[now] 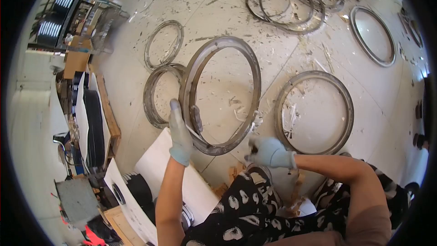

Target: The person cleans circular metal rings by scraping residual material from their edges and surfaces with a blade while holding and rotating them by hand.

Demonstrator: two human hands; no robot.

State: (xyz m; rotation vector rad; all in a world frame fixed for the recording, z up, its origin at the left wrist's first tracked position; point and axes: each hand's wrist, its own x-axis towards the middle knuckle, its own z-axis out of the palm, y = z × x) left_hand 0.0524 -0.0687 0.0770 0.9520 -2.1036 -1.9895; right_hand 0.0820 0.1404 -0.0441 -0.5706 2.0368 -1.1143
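Note:
A large grey metal ring is propped up at a tilt in front of me. My left hand, in a pale glove with a light-blue cuff, grips its lower left side, with some fingers showing through the opening. A thin pale strip lies by those fingers. My right hand, gloved the same way, is just right of the ring's lower edge, apart from it. Its fingers are curled; what they hold, if anything, is hidden. Behind the ring's left side is a smaller, thicker metal ring.
Another ring lies at right, with pale shavings inside. Thinner rings lie farther off. Several rings are heaped at the back amid scraps. A white board and wooden pallet stand at left.

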